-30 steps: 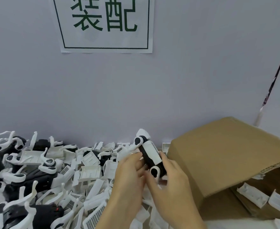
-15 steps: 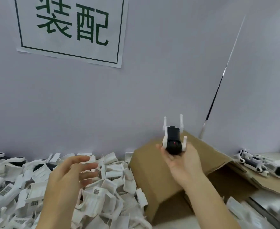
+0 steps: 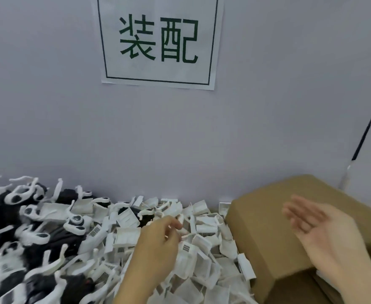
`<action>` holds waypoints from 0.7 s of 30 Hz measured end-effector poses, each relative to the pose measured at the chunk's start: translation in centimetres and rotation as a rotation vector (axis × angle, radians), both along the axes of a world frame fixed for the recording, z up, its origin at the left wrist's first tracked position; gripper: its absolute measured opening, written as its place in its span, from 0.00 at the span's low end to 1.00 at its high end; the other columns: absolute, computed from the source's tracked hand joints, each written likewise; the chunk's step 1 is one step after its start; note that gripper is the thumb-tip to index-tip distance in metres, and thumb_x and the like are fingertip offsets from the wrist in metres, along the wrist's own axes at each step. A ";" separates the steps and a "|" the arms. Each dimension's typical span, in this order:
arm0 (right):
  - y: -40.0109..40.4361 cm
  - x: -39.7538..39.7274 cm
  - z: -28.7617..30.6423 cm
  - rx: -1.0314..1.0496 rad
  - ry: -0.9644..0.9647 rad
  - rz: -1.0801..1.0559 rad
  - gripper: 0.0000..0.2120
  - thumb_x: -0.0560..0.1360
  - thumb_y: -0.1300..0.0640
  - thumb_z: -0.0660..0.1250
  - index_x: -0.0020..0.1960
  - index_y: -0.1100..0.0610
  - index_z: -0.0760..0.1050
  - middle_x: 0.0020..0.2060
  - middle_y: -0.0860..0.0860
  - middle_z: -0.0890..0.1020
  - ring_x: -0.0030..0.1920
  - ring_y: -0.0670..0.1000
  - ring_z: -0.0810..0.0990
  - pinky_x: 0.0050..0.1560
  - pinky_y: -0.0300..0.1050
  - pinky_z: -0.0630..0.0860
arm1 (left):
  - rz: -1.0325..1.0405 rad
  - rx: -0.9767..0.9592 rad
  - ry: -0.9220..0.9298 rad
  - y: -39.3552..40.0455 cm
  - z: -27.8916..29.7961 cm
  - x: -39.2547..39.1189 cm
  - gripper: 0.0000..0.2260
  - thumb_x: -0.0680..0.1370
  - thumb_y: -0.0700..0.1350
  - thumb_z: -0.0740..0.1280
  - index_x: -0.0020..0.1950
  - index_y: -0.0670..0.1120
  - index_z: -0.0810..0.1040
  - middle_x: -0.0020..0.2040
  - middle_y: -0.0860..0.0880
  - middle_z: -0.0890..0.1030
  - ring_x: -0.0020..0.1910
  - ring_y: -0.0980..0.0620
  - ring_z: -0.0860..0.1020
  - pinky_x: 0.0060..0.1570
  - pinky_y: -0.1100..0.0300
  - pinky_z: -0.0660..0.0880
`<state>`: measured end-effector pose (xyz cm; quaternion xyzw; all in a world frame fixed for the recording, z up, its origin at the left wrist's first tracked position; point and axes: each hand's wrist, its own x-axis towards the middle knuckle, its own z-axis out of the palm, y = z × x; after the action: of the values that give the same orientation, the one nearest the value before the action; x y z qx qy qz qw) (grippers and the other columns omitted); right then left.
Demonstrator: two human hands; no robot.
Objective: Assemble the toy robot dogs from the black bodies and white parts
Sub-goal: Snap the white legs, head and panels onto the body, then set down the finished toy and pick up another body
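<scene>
My left hand [image 3: 158,242] reaches down into a heap of white parts [image 3: 204,257], its fingers curled round a small white part [image 3: 180,218] on top of the heap. To the left lies a pile of black bodies with white legs [image 3: 37,229]. My right hand [image 3: 324,233] is blurred and hovers palm up with straight fingers over the flap of a cardboard box [image 3: 263,218]. It holds nothing. The assembled dog it held is out of view.
The grey wall stands close behind the piles, with a paper sign [image 3: 158,40] stuck on it. The cardboard box fills the right side, its open inside hidden at the lower right edge. A black cable [image 3: 364,137] runs down the wall's right corner.
The view swung back left. My right hand has let go of the assembled dog and is empty. My left hand dropped from hovering into the white parts.
</scene>
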<state>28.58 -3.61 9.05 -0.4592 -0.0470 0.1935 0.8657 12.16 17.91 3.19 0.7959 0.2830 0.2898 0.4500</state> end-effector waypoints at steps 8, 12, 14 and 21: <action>7.2 -6.1 -7.6 -0.475 -0.296 0.429 0.13 0.82 0.70 0.60 0.46 0.66 0.83 0.31 0.63 0.82 0.26 0.58 0.78 0.25 0.43 0.70 | -0.035 0.096 0.166 0.7 -0.9 -0.3 0.17 0.82 0.37 0.54 0.51 0.56 0.78 0.45 0.51 0.83 0.37 0.52 0.80 0.35 0.62 0.76; 7.7 -5.9 -8.7 -0.496 -0.272 0.471 0.12 0.81 0.72 0.59 0.47 0.69 0.82 0.28 0.62 0.80 0.23 0.57 0.76 0.21 0.41 0.70 | 0.005 0.197 0.228 0.1 -0.9 -0.1 0.12 0.83 0.43 0.56 0.55 0.55 0.78 0.50 0.51 0.82 0.26 0.58 0.72 0.30 0.67 0.68; 7.8 -5.8 -9.1 -0.484 -0.230 0.471 0.11 0.81 0.72 0.60 0.47 0.70 0.81 0.26 0.63 0.80 0.21 0.56 0.75 0.19 0.40 0.68 | 0.010 0.231 0.305 0.1 -0.5 -0.5 0.10 0.83 0.48 0.58 0.59 0.55 0.77 0.53 0.55 0.80 0.33 0.59 0.75 0.36 0.65 0.71; 8.2 -5.1 -10.4 -0.502 -0.260 0.492 0.14 0.80 0.74 0.61 0.41 0.67 0.83 0.31 0.67 0.81 0.31 0.61 0.78 0.38 0.49 0.73 | 0.012 0.464 0.717 6.6 3.9 2.8 0.18 0.83 0.50 0.61 0.71 0.45 0.69 0.68 0.46 0.73 0.62 0.47 0.74 0.55 0.56 0.71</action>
<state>23.52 4.62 -1.34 -0.6529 -0.2166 0.3411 0.6407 14.94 24.54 7.09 0.9247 0.3537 0.0533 0.1305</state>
